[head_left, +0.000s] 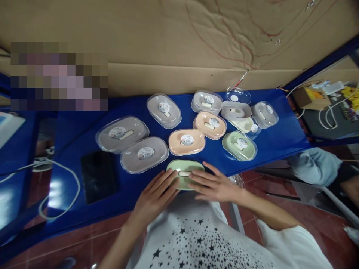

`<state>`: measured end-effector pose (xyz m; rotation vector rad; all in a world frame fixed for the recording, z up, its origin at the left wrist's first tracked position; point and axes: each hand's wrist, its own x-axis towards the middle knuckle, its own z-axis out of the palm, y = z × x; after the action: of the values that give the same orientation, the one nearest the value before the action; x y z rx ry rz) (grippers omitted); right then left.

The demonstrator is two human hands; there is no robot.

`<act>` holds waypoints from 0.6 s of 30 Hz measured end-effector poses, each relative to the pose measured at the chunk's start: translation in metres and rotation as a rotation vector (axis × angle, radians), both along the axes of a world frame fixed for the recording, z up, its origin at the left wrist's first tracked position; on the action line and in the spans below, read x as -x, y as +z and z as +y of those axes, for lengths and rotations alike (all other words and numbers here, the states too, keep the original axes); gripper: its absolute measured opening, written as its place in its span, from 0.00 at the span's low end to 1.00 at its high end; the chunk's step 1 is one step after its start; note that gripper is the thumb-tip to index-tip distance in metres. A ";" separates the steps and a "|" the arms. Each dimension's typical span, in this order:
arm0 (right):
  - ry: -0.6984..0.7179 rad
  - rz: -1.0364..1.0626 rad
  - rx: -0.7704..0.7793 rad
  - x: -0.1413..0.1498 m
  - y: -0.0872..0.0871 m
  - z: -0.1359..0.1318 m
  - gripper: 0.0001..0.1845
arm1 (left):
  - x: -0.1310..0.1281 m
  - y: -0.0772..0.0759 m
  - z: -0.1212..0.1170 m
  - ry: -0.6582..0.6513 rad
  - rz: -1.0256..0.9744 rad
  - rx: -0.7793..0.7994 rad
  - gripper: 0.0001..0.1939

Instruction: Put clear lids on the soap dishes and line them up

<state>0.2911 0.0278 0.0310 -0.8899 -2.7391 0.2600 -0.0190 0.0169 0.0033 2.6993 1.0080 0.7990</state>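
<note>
A light green soap dish (183, 169) lies at the near edge of a blue shelf (280, 142), directly in front of me. My left hand (155, 196) rests on its left side, fingers stretched flat over it. My right hand (214, 184) lies on its right side with fingers spread. Both hands touch the dish from above. Beyond it sit several lidded soap dishes: two orange ones (186, 142) (209, 124), a green one (239, 145) and grey ones (144, 154) (122, 133) (164, 110).
A black phone (98, 175) lies on the shelf at left with a white cable (60, 194) beside it. A loose clear lid (238, 95) sits at the back. Cardboard (179, 45) backs the shelf. Another person's sleeve (314, 164) shows at right.
</note>
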 end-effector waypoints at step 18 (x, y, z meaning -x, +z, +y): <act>-0.687 -0.085 0.100 -0.219 0.049 0.277 0.22 | -0.006 -0.002 -0.001 0.122 -0.078 0.043 0.20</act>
<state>0.5101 0.3052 0.0799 -1.8193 -2.3182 0.2232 -0.0130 0.0163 0.0018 2.5693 1.1669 0.8855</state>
